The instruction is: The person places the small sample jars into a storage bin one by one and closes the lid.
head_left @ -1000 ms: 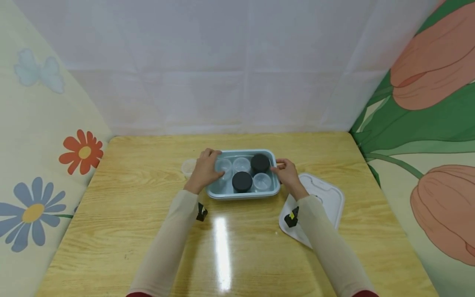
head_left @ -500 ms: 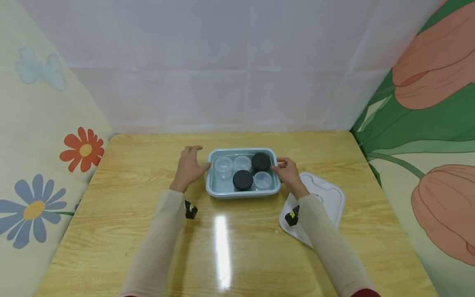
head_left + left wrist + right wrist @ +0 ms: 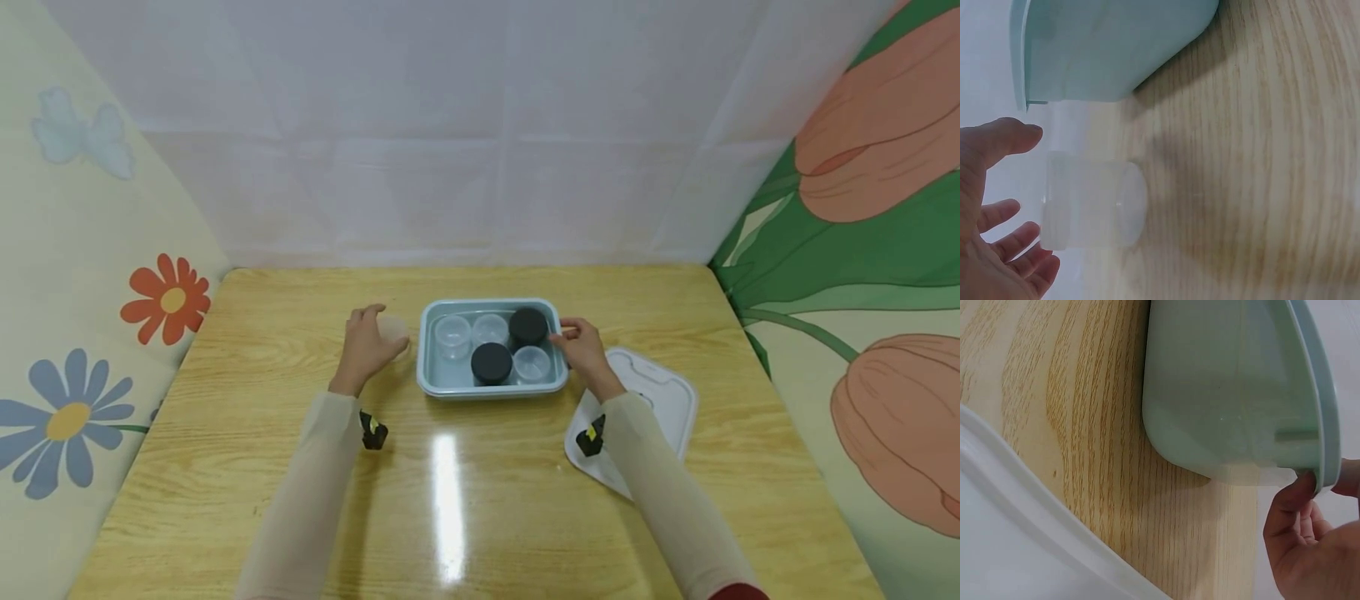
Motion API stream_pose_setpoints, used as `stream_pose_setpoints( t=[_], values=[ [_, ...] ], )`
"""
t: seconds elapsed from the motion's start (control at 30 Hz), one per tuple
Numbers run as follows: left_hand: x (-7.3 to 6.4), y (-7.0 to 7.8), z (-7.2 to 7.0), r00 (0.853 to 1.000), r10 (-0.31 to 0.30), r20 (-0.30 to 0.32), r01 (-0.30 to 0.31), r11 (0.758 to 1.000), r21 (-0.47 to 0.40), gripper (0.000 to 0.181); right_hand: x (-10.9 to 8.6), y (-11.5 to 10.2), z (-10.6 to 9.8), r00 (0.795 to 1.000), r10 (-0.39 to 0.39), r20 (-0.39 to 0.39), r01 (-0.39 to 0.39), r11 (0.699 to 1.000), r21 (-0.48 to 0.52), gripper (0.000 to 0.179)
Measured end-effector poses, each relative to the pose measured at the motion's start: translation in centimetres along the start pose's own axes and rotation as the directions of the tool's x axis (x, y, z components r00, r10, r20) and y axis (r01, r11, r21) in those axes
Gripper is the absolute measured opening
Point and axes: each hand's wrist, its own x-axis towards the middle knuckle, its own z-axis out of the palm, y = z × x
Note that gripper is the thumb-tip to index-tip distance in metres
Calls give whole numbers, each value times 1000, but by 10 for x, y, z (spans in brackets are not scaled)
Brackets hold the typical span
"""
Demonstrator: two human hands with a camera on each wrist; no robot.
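Beside a clear plastic jar (image 3: 394, 331) on the table, my left hand (image 3: 365, 347) has its fingers spread behind it. The left wrist view shows that jar (image 3: 1092, 203) standing upright, the thumb apart from it and the fingertips right at its ribbed top edge. My right hand (image 3: 586, 355) pinches the right rim of a pale blue-green plastic bin (image 3: 448, 385), thumb on one side and fingers on the other; the bin (image 3: 1229, 394) rests on the table. Inside are two black-lidded jars, one nearer (image 3: 491, 364) and one at the back right, with several clear jars (image 3: 453, 337).
A white lid (image 3: 678, 408) lies flat on the wood-patterned table (image 3: 247, 417), partly under the right forearm. White cloth (image 3: 420, 192) hangs behind the table, and printed flower panels (image 3: 885, 300) stand at the sides.
My left hand has moved from over the left end of the bin out leftward to the clear jar beside it. My right hand has kept its grip on the rim.
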Motion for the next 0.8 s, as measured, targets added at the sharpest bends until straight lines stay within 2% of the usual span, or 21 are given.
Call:
stream_pose_setpoints(
  t=[0.17,0.53,0.8],
  values=[
    [-1,-4,2,999,-27,21,28,999,-39,76,0,0,0,1000,8,1,-7,1000,-6,40],
    [-2,-11,8,998,-54,21,56,993,-106,76,0,-1,1,1000,4,-8,-4,1000,1,40],
    [-3,-13,9,998,-59,33,62,992,-110,74,0,0,1,1000,4,-14,-3,1000,6,40]
  ],
)
